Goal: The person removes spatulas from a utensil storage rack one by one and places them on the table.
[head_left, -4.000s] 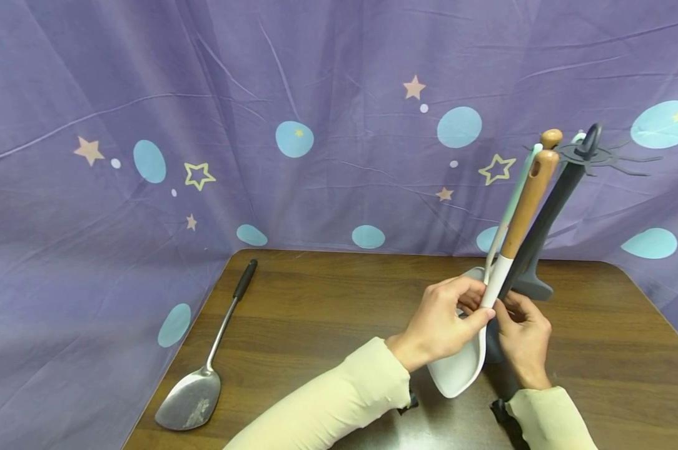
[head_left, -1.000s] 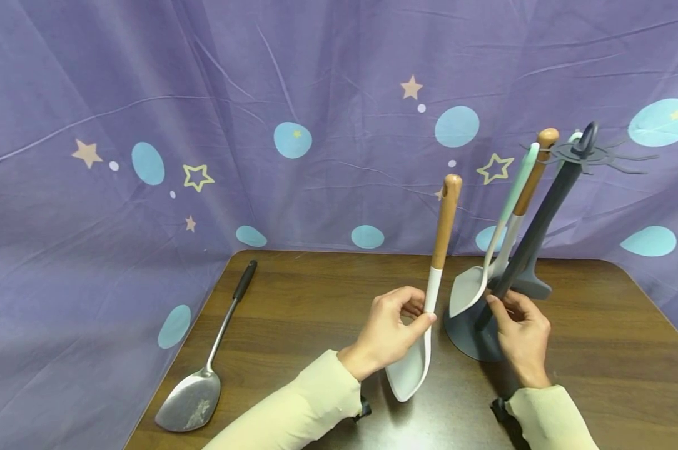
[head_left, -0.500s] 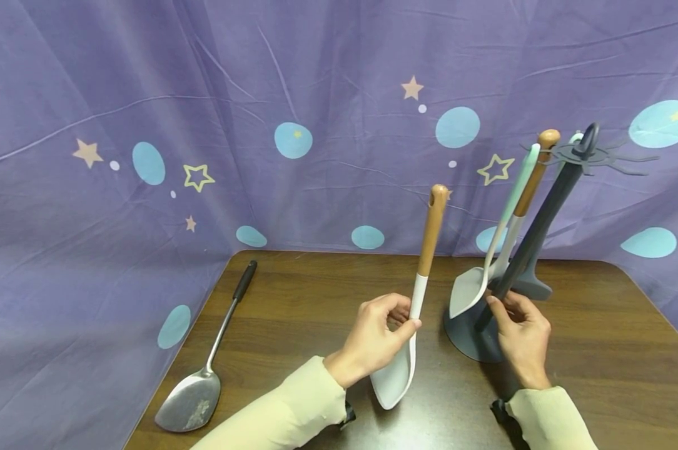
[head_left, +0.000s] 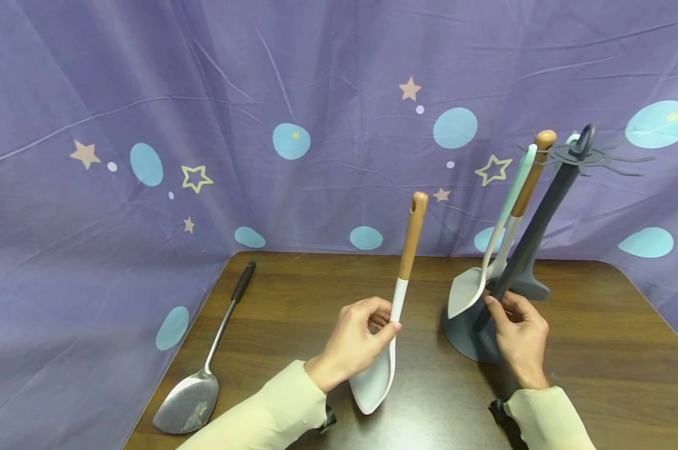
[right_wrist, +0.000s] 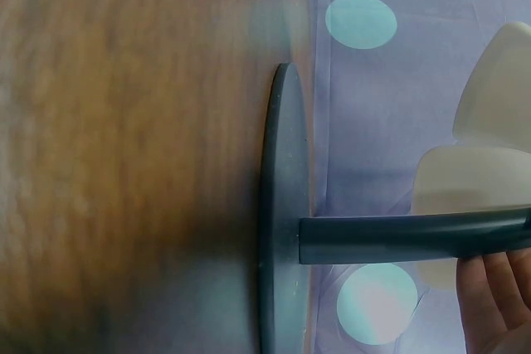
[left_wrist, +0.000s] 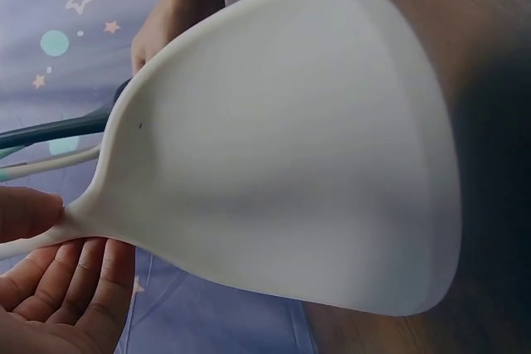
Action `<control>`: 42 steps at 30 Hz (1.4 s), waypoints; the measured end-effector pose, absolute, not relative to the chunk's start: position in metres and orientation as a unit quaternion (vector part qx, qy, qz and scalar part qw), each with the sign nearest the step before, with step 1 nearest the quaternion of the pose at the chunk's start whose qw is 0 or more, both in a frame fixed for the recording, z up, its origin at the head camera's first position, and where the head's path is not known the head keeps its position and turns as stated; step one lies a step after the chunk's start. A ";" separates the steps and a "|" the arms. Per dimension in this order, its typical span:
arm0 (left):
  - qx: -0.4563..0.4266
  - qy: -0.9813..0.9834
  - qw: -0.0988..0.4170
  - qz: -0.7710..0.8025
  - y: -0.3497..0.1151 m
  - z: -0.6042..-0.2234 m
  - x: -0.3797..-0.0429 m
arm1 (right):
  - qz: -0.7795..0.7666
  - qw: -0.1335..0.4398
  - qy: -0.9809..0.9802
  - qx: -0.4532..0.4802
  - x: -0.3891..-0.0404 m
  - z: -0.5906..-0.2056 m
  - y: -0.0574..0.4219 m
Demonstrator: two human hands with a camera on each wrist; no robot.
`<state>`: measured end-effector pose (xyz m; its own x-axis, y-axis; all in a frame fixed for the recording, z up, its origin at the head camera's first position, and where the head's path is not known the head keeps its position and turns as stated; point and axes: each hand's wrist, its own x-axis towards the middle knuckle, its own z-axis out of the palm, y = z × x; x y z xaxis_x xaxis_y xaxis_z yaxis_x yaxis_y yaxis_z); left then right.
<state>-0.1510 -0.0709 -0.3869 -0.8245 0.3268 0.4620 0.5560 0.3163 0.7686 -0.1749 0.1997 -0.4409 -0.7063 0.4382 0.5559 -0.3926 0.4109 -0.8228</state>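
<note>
My left hand (head_left: 353,340) pinches the white neck of a spatula (head_left: 410,247) with a wooden handle. It stands nearly upright, handle up, left of the utensil stand. Its broad white blade (left_wrist: 274,147) fills the left wrist view. My right hand (head_left: 521,340) holds the dark grey post (head_left: 544,215) of the utensil stand low down, above its round base (head_left: 468,340). On the stand's hook ring (head_left: 592,156) hang a spatula with a mint handle (head_left: 516,187), a wooden-handled utensil (head_left: 527,190) and a partly hidden one with a dark grey head (head_left: 529,286).
A metal wok spatula (head_left: 189,400) with a black handle lies at the left of the brown wooden table (head_left: 294,306). Behind the table hangs a purple curtain (head_left: 339,187) with stars and ovals. Several hooks on the stand's right side carry nothing.
My left hand has carried the wooden-handled spatula left and somewhat down, away from the stand, where it stood four seconds ago. My right hand has stayed on the post.
</note>
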 end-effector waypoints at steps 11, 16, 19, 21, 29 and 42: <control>-0.258 -0.815 0.098 -0.509 -0.083 -0.390 -0.148 | 0.531 0.381 -0.756 -0.023 -0.173 -0.438 0.198; -0.255 -0.821 0.109 -0.499 -0.090 -0.391 -0.149 | 0.531 0.378 -0.758 -0.028 -0.173 -0.438 0.198; -0.252 -0.825 0.110 -0.493 -0.094 -0.392 -0.149 | 0.533 0.377 -0.757 -0.028 -0.173 -0.438 0.198; -0.248 -0.829 0.108 -0.490 -0.097 -0.391 -0.149 | 0.534 0.377 -0.757 -0.026 -0.173 -0.438 0.198; -0.223 -0.846 0.102 -0.474 -0.106 -0.392 -0.149 | 0.530 0.382 -0.757 -0.021 -0.174 -0.439 0.198; -0.182 -0.881 0.081 -0.429 -0.122 -0.391 -0.152 | 0.528 0.389 -0.755 -0.019 -0.174 -0.439 0.199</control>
